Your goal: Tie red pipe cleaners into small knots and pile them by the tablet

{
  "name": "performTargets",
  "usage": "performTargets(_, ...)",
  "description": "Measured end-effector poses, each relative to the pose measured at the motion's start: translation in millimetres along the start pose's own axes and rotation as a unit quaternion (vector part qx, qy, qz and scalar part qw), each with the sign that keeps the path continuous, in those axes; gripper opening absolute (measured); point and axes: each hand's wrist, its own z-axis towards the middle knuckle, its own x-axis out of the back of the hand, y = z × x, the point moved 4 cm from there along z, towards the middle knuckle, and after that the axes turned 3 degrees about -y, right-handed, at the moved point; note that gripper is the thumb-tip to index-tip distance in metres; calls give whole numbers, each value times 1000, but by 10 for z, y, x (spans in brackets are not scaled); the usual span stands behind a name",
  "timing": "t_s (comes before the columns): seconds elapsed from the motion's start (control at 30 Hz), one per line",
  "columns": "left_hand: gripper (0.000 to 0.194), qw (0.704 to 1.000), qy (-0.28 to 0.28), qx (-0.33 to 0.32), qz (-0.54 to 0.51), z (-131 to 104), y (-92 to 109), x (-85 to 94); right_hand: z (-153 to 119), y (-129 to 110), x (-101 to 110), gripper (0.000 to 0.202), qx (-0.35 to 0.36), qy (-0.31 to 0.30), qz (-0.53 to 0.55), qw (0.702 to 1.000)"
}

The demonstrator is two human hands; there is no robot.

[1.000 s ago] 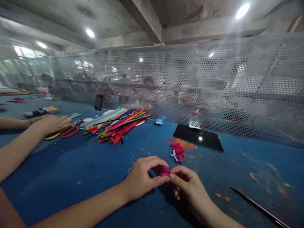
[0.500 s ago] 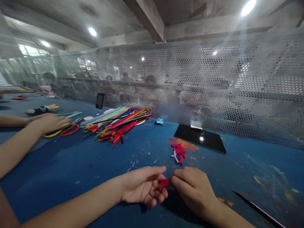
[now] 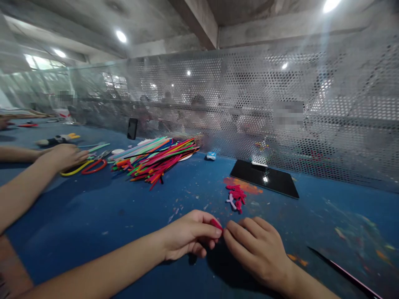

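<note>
A small red fuzzy piece (image 3: pixel 216 224) is pinched between the thumb and fingers of my left hand (image 3: pixel 195 234). Right beside it, my right hand (image 3: pixel 257 247) has its fingers curled with the tips at the red piece's end; whatever they pinch is hidden behind them. Beyond my hands, a little heap of red twisted pieces (image 3: pixel 237 196) lies on the blue table with a pale lilac piece (image 3: pixel 231 202) at its left side. A large bundle of colourful pipe cleaners (image 3: pixel 158 160) lies farther back to the left.
On the blue table (image 3: pixel 140 224), a black tablet (image 3: pixel 264 178) lies behind the red heap, and a thin dark stick (image 3: pixel 343 272) is at right. Another person's hands (image 3: pixel 62 155) are at left by red-handled scissors (image 3: pixel 95 166). A perforated metal screen (image 3: pixel 230 104) stands behind.
My left hand has closed its thumb and fingers on the red piece, which is now raised and tilted. My right hand's fingers have shifted slightly. The view has moved a little.
</note>
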Motion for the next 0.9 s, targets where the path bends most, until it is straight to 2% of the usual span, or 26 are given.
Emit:
performTargets(0.17,9,991,34,-66,113,-4,80,-44,12,-9,-27,21,-25,-9,20,999)
performTargets(0.27,6,981,43,-102,157,-6,115,-57,28,-13,-31,20,-84,-12,103,991)
performTargets(0.33,5,974,34,-122,188,-18,133,-72,40,-6,-42,19,-155,-19,214,964)
performTargets(0.37,5,969,30,-130,206,-28,142,-79,42,0,-58,18,-198,-23,284,938)
performTargets(0.43,6,957,29,-143,251,-55,160,-90,33,11,-115,16,-288,-27,429,856)
performTargets(0.47,7,947,32,-152,280,-70,172,-93,20,14,-161,14,-332,-28,502,798)
performTargets(0.53,8,919,41,-184,346,-102,204,-102,-12,-5,-278,14,-402,-39,644,650)
performTargets(0.6,10,882,35,-234,407,-134,239,-120,-37,-51,-384,16,-432,-59,756,489)
performTargets(0.63,12,863,26,-262,432,-150,253,-132,-44,-73,-421,15,-435,-71,793,421)
performTargets(0.67,14,844,13,-286,454,-167,263,-147,-49,-89,-444,14,-433,-81,819,368)
performTargets(0.7,15,824,-3,-305,477,-183,268,-162,-52,-100,-457,12,-428,-93,836,330)
performTargets(0.77,15,785,-33,-329,523,-215,273,-196,-58,-122,-463,7,-415,-125,858,275)
performTargets(0.83,13,755,-54,-334,561,-241,275,-224,-64,-145,-454,5,-407,-156,869,236)
performTargets(0.9,13,745,-57,-333,575,-257,282,-236,-65,-156,-445,5,-410,-161,872,215)
